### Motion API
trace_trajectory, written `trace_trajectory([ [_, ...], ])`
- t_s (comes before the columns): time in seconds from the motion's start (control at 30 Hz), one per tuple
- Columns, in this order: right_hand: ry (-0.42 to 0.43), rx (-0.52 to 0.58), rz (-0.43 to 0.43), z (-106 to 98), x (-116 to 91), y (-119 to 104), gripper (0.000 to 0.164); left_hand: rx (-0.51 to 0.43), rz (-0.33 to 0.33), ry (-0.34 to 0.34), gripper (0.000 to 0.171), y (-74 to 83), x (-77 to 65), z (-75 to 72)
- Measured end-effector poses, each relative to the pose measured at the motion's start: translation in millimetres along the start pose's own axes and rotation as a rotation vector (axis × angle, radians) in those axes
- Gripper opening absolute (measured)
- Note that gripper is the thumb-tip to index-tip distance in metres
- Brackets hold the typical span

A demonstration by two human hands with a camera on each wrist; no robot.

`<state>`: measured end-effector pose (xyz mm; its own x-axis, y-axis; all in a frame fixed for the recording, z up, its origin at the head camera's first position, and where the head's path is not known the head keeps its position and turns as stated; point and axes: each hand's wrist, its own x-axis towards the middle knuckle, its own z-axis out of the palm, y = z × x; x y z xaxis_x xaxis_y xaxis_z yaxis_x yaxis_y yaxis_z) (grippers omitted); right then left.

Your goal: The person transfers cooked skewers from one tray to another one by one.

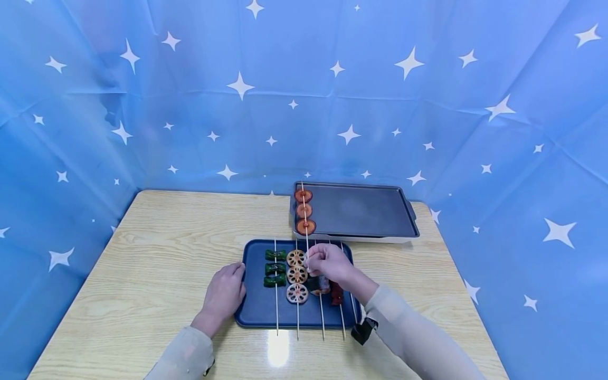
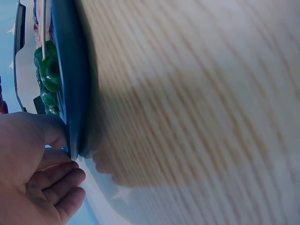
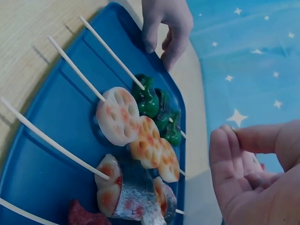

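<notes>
My right hand [image 1: 332,264] pinches the bare lower end of a skewer with round reddish-brown slices [image 1: 304,210], perhaps mushroom caps. Those slices are over the left end of a dark rectangular griddle pan [image 1: 361,208]; whether they touch it I cannot tell. My left hand [image 1: 224,290] grips the left rim of a blue tray [image 1: 255,311], thumb and fingers at its edge in the left wrist view. On the tray lie a green pepper skewer [image 1: 274,268], a lotus root skewer [image 1: 297,274], a skewer with silvery-skinned fish-like chunks [image 3: 133,201] and a dark red one [image 1: 336,295].
The griddle pan stands behind the tray at the back right of the wooden table [image 1: 157,264]. Skewer sticks poke past the tray's front rim. A blue curtain with white stars [image 1: 285,121] hangs around the table's back and sides.
</notes>
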<state>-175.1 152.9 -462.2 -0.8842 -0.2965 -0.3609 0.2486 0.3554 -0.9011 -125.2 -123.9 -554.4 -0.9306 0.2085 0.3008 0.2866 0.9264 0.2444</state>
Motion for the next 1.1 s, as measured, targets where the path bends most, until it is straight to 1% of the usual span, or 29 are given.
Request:
trace_trajectory([
  [0.13, -0.016, -0.016, -0.011, 1.7, -6.7, 1.9, 0.009, -0.001, 0.002, -0.002, 0.040, -0.1, 0.1, 0.7],
  [0.23, -0.047, -0.023, -0.020, 2.9, -11.1, 3.5, 0.006, 0.003, 0.004, -0.005, 0.040, 0.2, 0.5, 0.5],
  [0.43, -0.123, -0.015, -0.044, 8.9, -19.1, 8.6, 0.013, 0.006, 0.003, -0.007, 0.040, 0.3, 0.7, -0.8],
  [0.6, -0.165, 0.012, -0.057, 18.6, -25.1, 12.1, 0.008, 0.001, 0.009, -0.004, 0.040, -0.8, 0.3, -0.4],
  [0.7, -0.182, 0.029, -0.057, 24.7, -29.8, 13.5, 0.001, 0.000, 0.007, -0.007, 0.040, -0.5, 0.4, -0.8],
  [0.93, -0.214, 0.059, -0.046, 42.3, -38.0, 19.2, 0.005, -0.012, -0.010, -0.033, 0.040, -0.1, 0.8, -3.2],
  [1.0, -0.216, 0.068, -0.039, 47.8, -38.9, 21.6, 0.008, -0.017, -0.009, -0.033, 0.040, -0.5, 0.5, -4.1],
  [1.1, -0.215, 0.085, -0.030, 55.5, -39.4, 25.4, 0.008, -0.027, -0.002, -0.024, 0.040, -0.8, 0.0, -5.6],
])
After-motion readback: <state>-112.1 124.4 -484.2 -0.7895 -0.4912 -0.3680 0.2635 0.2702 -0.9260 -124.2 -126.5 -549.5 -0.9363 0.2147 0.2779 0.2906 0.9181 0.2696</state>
